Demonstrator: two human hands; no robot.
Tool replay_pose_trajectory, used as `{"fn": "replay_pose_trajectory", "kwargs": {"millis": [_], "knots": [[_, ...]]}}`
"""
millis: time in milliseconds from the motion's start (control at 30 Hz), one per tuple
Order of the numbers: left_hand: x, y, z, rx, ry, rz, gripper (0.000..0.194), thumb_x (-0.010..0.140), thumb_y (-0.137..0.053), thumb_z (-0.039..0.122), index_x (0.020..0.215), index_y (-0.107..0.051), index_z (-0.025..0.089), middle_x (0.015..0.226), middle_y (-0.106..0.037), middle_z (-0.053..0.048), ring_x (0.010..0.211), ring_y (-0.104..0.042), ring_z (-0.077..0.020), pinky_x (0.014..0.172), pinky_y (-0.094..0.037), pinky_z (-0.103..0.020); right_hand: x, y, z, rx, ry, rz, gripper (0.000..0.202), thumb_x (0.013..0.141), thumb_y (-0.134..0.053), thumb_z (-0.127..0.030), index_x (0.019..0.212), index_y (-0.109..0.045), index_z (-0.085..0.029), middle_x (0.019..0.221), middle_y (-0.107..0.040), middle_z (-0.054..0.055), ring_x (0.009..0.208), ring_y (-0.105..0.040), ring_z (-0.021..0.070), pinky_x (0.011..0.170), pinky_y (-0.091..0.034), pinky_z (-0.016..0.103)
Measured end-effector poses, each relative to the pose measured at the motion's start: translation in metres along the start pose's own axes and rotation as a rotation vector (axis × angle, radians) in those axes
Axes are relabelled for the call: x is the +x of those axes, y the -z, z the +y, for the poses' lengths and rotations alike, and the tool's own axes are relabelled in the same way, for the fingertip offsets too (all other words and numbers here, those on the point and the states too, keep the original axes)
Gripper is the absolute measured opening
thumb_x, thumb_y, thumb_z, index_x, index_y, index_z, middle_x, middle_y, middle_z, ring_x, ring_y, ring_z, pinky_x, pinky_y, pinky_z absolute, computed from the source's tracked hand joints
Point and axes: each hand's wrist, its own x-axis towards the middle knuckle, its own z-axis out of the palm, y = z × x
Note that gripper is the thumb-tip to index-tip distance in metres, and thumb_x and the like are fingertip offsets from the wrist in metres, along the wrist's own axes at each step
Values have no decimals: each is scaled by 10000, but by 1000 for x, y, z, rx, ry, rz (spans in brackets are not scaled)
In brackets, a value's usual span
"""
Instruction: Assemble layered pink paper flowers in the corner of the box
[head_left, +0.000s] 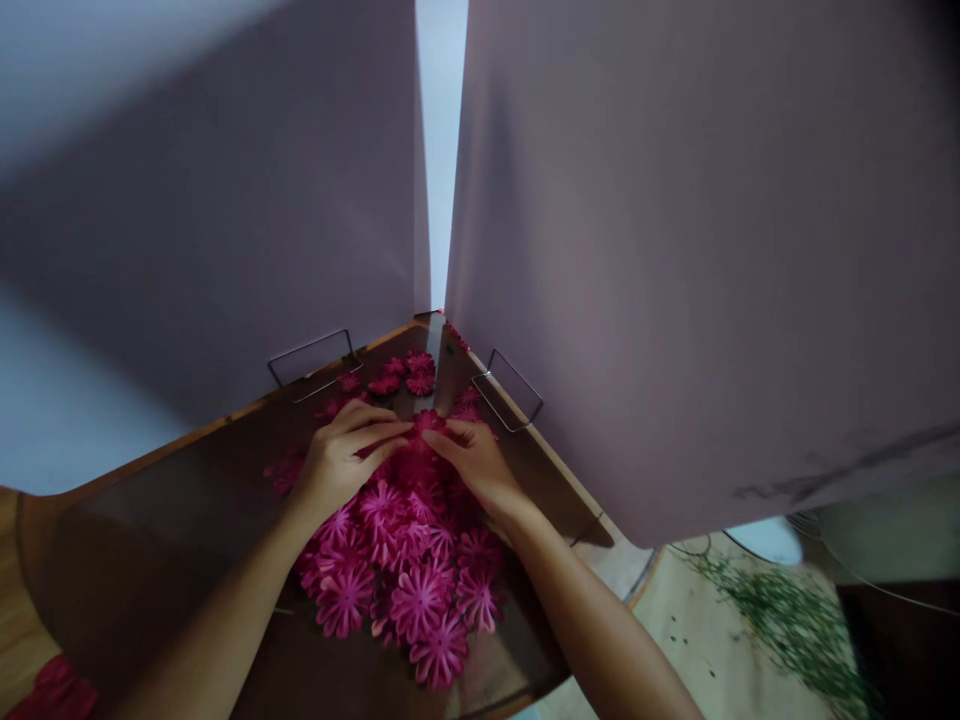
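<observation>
Between my two hands is a pink flower-shaped petal piece [426, 424], held up over a heap of similar pieces. My left hand [339, 450] pinches its left side, thumb and fingertips close together. On the right edge, my right hand [474, 458] grips it with the thumb in front and the fingers curled behind. Below and nearer to me lies the heap of pink petal pieces [420, 600], many-lobed and overlapping. Farther back, several darker pink petal pieces [409, 373] rest on the brown tabletop [187, 540].
Two tall pale panels, a left panel [225, 230] and a right panel [675, 260], stand angled around the table's back. A left wire stand [315, 365] and a right wire stand [508, 390] sit at their bases. Green stringy scraps [795, 610] lie at lower right; red material [61, 690] shows lower left.
</observation>
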Motion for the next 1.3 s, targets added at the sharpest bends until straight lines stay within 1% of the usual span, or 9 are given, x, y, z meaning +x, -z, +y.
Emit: {"fn": "replay_pose_trajectory", "kwargs": {"millis": [333, 733, 833, 933, 1000, 1067, 1133, 1200, 1300], "knots": [[-1, -5, 4, -61, 22, -46, 225, 859, -693, 183, 1069, -749, 243, 947, -687, -64, 878, -616, -175, 776, -522, -309, 2, -1, 5, -62, 55, -60, 318, 792, -698, -490, 825, -675, -175, 729, -581, -17, 679, -491, 141, 625, -357, 235], [-2, -6, 4, -209, 175, -32, 175, 816, -744, 268, 984, -775, 231, 937, -721, -73, 860, -683, -186, 788, -555, -303, 0, -3, 3, -33, 87, -86, 348, 764, -720, -509, 743, -573, -194, 689, -499, -34, 645, -455, 131, 600, -333, 234], [-2, -7, 8, -275, 287, -85, 216, 851, -706, 310, 1039, -761, 221, 992, -746, -88, 902, -702, -198, 831, -558, -305, 1, -3, 3, -136, 167, 9, 309, 791, -708, -477, 742, -577, -202, 694, -527, -24, 663, -485, 147, 621, -361, 248], [-5, -13, 10, -424, 468, -154, 335, 881, -650, 416, 1110, -734, 187, 1052, -755, -116, 965, -716, -234, 857, -573, -338, 2, 0, 6, -468, 338, 124, 229, 833, -691, -385, 727, -590, -209, 738, -571, 5, 716, -520, 172, 682, -390, 278], [-7, -18, 11, -498, 592, -150, 406, 840, -685, 459, 1109, -728, 158, 1050, -757, -127, 960, -723, -252, 842, -587, -355, 3, 1, 9, -664, 469, 108, 146, 871, -651, -315, 774, -620, -211, 814, -609, 42, 804, -545, 203, 753, -413, 310], [-7, -22, 12, -522, 689, -128, 421, 782, -748, 443, 1082, -732, 148, 1012, -766, -118, 911, -733, -248, 805, -598, -348, 3, 1, 12, -749, 572, 57, 93, 902, -611, -286, 872, -653, -209, 901, -639, 79, 904, -553, 231, 821, -432, 342], [-4, -23, 12, -544, 764, -78, 398, 736, -794, 406, 1038, -742, 152, 965, -774, -101, 850, -735, -229, 756, -601, -317, 2, -1, 10, -726, 635, 12, 131, 903, -620, -302, 979, -667, -207, 981, -659, 98, 986, -555, 243, 886, -444, 363], [-1, -21, 12, -603, 836, 2, 381, 714, -813, 395, 998, -746, 151, 931, -775, -92, 794, -730, -213, 700, -594, -288, 0, -2, 4, -623, 630, -22, 223, 876, -663, -329, 1072, -662, -221, 1072, -666, 95, 1064, -560, 240, 955, -436, 372], [2, -17, 12, -718, 917, 90, 398, 673, -834, 427, 926, -742, 133, 844, -763, -79, 684, -705, -192, 615, -571, -268, -3, -3, -5, -428, 460, 35, 309, 842, -699, -375, 1126, -645, -265, 1130, -665, 63, 1071, -596, 225, 968, -442, 367]]}}
